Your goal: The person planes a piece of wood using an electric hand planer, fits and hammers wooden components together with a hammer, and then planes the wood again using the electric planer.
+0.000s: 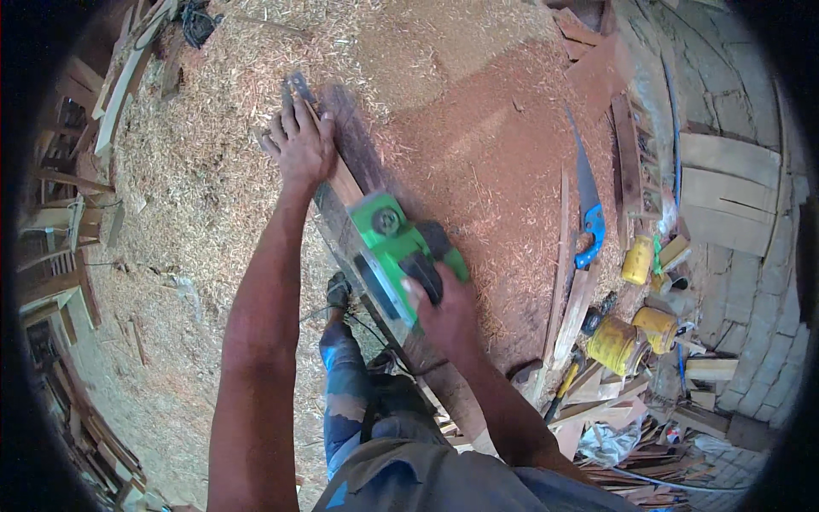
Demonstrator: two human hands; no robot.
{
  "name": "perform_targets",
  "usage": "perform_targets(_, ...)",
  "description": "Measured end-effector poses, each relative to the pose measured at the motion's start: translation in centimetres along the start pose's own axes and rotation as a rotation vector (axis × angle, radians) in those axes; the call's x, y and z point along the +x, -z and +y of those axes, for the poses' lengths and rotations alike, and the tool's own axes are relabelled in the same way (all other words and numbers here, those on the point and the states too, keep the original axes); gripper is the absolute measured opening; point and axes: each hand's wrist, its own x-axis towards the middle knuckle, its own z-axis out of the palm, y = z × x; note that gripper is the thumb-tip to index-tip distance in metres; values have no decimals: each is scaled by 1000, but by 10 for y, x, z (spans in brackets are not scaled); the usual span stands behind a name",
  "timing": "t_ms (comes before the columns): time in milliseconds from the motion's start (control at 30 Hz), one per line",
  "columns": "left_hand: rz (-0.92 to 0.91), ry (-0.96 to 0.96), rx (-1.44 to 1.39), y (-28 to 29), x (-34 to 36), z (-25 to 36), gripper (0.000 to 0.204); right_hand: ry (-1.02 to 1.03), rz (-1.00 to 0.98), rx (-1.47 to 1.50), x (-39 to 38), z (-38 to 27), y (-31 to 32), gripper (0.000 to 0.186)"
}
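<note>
A green electric hand planer [388, 243] with a black knob and black handle sits on a narrow strip of wood [345, 183]. My right hand [447, 309] is closed round the planer's rear handle. Farther along the strip, my left hand [304, 147] rests on its far end with the fingers stretched out. Beneath the strip runs a long dark plank [354, 128], slanting from far left to near right. The planer's underside and the strip's near part are hidden.
Wood shavings [205, 154] and reddish sawdust [486, 171] cover the ground. At right lie a blue-handled handsaw [589, 205], thin wood strips [574, 317] and yellow containers [614, 343]. A dark cable [373, 331] runs near my legs. Timber pieces [60, 290] are piled at left.
</note>
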Motion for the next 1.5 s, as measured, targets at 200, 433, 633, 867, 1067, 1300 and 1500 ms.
perform_targets(200, -278, -219, -35, 3, 30, -63, 58, 2, -85, 115, 86, -55, -28, 46)
perform_targets(433, -357, -114, -25, 10, 23, -28, 80, 91, -5, 13, 5, 8, 9, 35)
perform_targets(633, -259, -266, -106, -3, 34, -50, 89, -54, -36, -90, -157, 99, 63, 36)
perform_targets(867, -295, -241, -81, -1, 31, -53, 88, 2, -6, -120, -154, 90, 56, 40)
perform_targets(1067, -310, -174, -189, 3, 23, -48, 84, -105, -44, -39, -109, 61, 40, 37)
perform_targets(1300, -255, -262, -207, 27, 21, -51, 73, -100, -99, 14, -20, -1, 7, 45)
perform_targets(1500, -551, 50, -809, 48, 45, -64, 73, 23, 4, -10, 88, -73, -51, 55)
